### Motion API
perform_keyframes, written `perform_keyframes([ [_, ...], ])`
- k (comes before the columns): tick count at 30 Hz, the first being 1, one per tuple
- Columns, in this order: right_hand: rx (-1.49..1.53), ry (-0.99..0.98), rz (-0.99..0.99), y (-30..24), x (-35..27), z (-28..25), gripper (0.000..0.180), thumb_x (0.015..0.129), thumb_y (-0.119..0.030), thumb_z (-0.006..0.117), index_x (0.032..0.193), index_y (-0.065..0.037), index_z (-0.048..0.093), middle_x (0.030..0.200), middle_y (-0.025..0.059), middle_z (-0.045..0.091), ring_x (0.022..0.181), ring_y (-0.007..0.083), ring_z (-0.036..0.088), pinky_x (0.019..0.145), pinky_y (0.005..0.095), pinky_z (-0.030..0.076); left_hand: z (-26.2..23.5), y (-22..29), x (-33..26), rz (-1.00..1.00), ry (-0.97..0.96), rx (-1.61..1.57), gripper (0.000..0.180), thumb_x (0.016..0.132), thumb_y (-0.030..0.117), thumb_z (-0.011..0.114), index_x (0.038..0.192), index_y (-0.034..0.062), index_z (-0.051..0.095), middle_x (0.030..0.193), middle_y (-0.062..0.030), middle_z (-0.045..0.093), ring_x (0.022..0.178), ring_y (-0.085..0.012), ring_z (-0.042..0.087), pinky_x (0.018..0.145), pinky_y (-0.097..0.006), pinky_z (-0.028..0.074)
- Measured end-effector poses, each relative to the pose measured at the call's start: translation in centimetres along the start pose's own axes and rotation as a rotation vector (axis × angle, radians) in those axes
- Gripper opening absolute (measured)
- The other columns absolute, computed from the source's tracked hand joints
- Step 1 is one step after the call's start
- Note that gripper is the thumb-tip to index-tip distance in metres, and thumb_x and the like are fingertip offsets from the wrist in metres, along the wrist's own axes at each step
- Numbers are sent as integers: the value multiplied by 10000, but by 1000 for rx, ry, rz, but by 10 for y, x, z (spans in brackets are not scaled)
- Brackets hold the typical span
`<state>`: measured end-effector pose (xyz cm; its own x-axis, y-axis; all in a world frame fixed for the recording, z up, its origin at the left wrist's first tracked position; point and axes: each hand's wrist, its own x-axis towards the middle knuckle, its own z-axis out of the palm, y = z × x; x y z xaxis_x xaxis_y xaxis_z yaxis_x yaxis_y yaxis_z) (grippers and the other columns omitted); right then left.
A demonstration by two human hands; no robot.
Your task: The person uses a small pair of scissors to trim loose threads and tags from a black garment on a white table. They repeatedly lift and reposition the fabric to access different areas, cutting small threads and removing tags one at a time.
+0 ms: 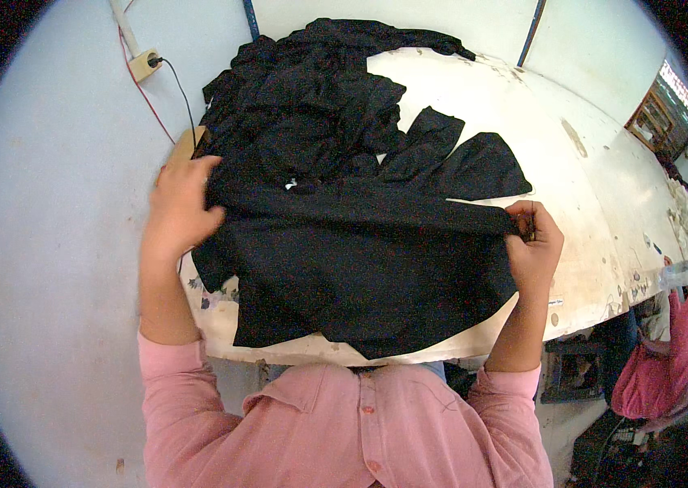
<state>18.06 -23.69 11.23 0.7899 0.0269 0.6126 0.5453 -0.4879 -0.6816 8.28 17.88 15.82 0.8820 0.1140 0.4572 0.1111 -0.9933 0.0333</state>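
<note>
Head view: left hand (185,195) spread, right hand (540,244) pinching black cloth (376,260) (white label (555,303) nearby).

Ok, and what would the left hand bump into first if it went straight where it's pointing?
Most likely the heaped black cloth: the left hand points rightward at its left edge. The hand is blurred and depth is unclear, so it may already be touching.

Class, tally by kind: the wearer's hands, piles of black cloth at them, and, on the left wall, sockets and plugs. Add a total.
Left hand and right hand: 2
Pile of black cloth: 1 (separate pieces can't be counted)
Socket: 1
Plug: 1
Total: 5
</note>
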Motion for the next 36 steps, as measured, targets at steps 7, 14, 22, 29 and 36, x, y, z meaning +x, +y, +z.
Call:
perform_keyframes([
  [7, -65, 7, 18, -12, -2, -2, 305, 599, 96, 538, 858, -38, 628, 669, 57, 557, 604, 135, 532, 599, 262, 445, 30, 113, 10, 459, -186, -654, 435, 775, 300, 722, 1096, 28, 611, 1007, -155, 649, 924, -321, 633, 799, -384, 490],
  [14, -13, 63, 19, -6, -12, -18, 318, 592, 97, 553, 876, -22, 632, 785, 91, 644, 725, 157, 630, 698, 255, 495, 23, 133, 34, 502, -226, -775, 269, 671, 40, 743, 881, 40, 574, 764, -87, 553, 717, -201, 566, 671, -303, 476],
  [22, -155, -65, -24, 3, -15, -17, 230, 654, 24, 640, 877, -21, 607, 799, 127, 621, 723, 266, 625, 682, 335, 496, -4, 137, 27, 373, 194, -546, 262, 608, -9, 706, 818, 55, 563, 753, -88, 500, 670, -238, 559, 595, -313, 451],
  [29, -476, -243, 152, 4, -10, -6, 293, 720, -96, 674, 998, -51, 591, 946, 144, 595, 939, 370, 588, 768, 427, 477, 8, 129, 24, 367, -460, -1166, 195, 757, 48, 685, 931, 28, 600, 835, -4, 568, 768, -110, 531, 704, -258, 425],
  [36, -174, -300, 12, -4, -12, -10, 562, 668, -123, 743, 1195, -56, 562, 1053, 153, 553, 990, 344, 564, 874, 377, 462, -2, 125, 23, 251, -678, -1169, 169, 751, 114, 755, 849, 65, 627, 716, 65, 506, 690, -43, 462, 645, -214, 368],
])
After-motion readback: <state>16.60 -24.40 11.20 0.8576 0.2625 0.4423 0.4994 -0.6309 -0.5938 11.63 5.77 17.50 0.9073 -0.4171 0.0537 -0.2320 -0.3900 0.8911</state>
